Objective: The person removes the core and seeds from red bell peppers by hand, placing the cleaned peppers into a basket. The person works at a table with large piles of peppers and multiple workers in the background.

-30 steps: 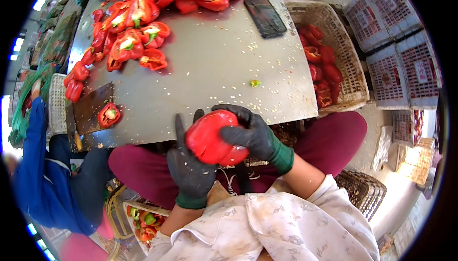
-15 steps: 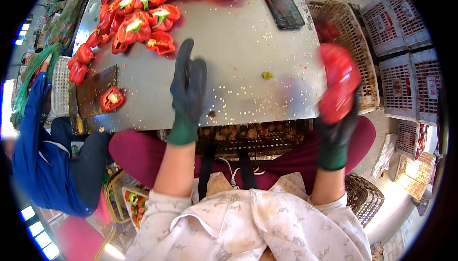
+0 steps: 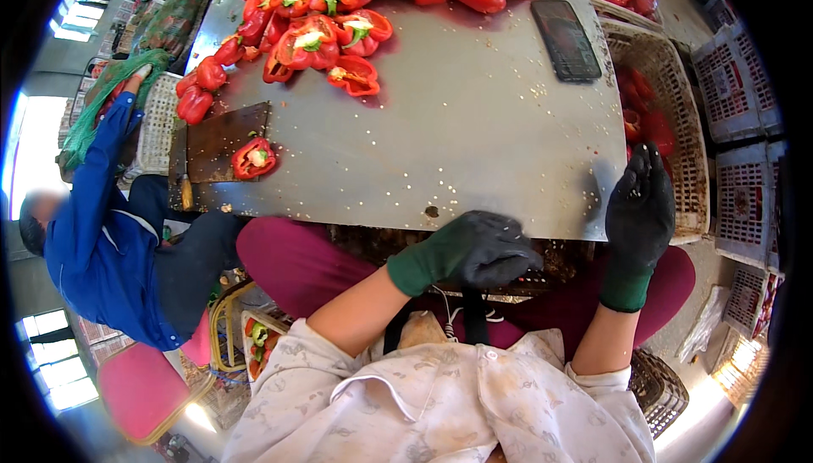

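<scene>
The left hand point(image 3: 487, 249) wears a dark glove with a green cuff. It is at the near edge of the grey metal surface point(image 3: 474, 133), curled down with the fingers bent. It holds nothing that can be seen. Small pale seeds stick to the glove.

The right hand point(image 3: 639, 209) wears the same kind of glove. It is up at the right corner of the surface, with the fingers spread and loose. It is empty. It is just beside the woven basket point(image 3: 690, 175), which stands against the right side of the surface. Red peppers point(image 3: 639, 120) lie inside the basket, just above the fingertips.

On the far side of the surface is a big heap of cut red peppers point(image 3: 326, 27), with white cores and green stems showing. A black phone point(image 3: 565, 39) lies flat near the far right corner. On the left is a dark cutting board point(image 3: 222, 137) with one pepper half point(image 3: 253, 158) on it. A knife with a yellow handle point(image 3: 180, 185) lies at the board's left edge. Tiny seeds are scattered over the bare metal.

A person in a blue jacket point(image 3: 97, 234) sits to the left, with one arm reaching up to a green net bag point(image 3: 93, 107). White plastic crates point(image 3: 737, 82) stand to the right of the basket
</scene>
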`<state>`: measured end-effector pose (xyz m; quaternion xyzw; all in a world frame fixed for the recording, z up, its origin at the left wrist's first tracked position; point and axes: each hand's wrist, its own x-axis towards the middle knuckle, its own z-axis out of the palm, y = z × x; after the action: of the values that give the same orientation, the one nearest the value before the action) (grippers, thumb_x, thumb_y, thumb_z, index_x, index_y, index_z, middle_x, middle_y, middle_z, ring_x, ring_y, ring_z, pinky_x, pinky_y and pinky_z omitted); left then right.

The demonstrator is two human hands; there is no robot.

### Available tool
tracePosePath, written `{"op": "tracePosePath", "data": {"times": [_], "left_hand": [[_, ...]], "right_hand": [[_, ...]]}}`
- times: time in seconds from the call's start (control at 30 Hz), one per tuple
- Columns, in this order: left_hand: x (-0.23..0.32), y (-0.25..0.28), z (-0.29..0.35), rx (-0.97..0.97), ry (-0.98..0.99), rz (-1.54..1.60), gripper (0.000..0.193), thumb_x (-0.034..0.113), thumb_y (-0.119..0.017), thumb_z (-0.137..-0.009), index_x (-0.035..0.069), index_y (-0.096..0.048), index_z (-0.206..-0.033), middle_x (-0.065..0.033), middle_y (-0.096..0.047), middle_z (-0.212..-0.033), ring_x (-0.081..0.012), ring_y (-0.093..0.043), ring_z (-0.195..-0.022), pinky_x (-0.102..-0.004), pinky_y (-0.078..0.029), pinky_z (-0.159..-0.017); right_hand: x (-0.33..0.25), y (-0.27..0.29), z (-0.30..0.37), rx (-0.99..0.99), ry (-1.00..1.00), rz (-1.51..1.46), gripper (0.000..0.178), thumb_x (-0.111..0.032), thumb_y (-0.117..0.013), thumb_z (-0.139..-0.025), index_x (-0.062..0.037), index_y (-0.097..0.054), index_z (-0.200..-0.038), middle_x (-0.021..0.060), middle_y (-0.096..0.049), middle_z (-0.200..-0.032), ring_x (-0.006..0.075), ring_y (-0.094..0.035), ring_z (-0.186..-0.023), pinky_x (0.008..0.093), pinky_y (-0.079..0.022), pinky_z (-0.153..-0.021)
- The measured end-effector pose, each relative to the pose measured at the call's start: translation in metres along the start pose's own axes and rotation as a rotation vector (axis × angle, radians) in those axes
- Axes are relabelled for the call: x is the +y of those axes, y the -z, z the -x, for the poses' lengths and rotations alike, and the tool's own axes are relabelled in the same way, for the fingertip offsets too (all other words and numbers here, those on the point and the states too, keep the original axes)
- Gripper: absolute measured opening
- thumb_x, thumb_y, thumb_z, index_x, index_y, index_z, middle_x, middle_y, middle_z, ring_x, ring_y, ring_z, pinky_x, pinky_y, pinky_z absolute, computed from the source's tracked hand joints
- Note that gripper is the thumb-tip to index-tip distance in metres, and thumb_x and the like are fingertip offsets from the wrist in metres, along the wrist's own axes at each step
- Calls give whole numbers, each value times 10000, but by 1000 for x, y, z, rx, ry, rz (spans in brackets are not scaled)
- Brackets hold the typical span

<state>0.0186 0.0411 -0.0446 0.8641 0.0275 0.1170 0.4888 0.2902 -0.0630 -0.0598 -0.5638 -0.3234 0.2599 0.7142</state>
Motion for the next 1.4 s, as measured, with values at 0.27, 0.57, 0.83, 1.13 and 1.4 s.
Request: {"op": "tracePosePath", "data": {"times": [0.27,0.57,0.83,1.13,1.4], "left_hand": [[-36,150,61,1131,867,-541,482,363,-671,-914,-16,-641,-1210,-150,-723,-932,-271,-686,-779,-380,-544,-762],[-143,189,55,1180,917,-727,525,388,-716,-815,34,-642,-1195,-264,-690,-1063,-442,-663,-1001,-488,-527,-868],[-36,69,13,1025,759,-79,281,195,-640,-919,9,-675,-1126,-123,-695,-990,-203,-653,-920,-344,-517,-832],[5,14,-13,523,410,-381,293,104,-578,-917,41,-619,-1201,-217,-691,-957,-378,-704,-825,-415,-561,-717],[2,11,-9,525,515,-490,362,114,-630,-887,84,-598,-1247,-205,-696,-915,-395,-689,-794,-459,-554,-675]], "right_hand": [[-18,-14,6,-89,-306,-881,506,-192,-485,-1048,-13,-368,-1507,141,-599,-1336,208,-609,-1150,315,-511,-983],[-21,-68,31,-200,-496,-580,553,-223,-580,-1003,10,-401,-1472,123,-622,-1250,210,-648,-1047,339,-541,-880],[-16,-122,67,-457,-507,-278,742,1,-673,-910,-76,-311,-1553,119,-419,-1505,240,-420,-1381,365,-423,-1076],[-13,-109,56,-450,-194,289,564,-11,-627,-900,-86,-486,-1442,184,-642,-1276,286,-647,-1160,356,-511,-968],[-18,-111,54,-424,-246,317,466,-20,-591,-918,-89,-552,-1377,181,-664,-1239,297,-666,-1126,372,-531,-931]]}}
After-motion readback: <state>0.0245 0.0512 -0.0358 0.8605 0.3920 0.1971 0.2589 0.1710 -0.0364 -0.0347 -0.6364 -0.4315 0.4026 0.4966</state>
